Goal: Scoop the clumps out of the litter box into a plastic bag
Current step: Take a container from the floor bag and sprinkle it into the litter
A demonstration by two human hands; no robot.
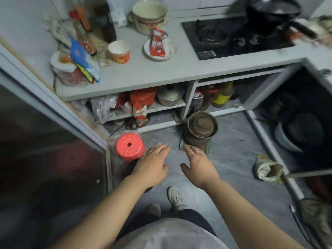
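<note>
Red stool; brown pot; black hob; grey floor.

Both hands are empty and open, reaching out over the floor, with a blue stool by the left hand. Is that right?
Not quite: the stool is red, not blue, as the head view shows. The rest holds: left hand and right hand are open, empty, over the floor.

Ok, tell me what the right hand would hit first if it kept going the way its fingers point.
Probably the brown metal pot on the floor: the right hand points up-left toward its base. Depth is unclear, so it might pass above.
</note>
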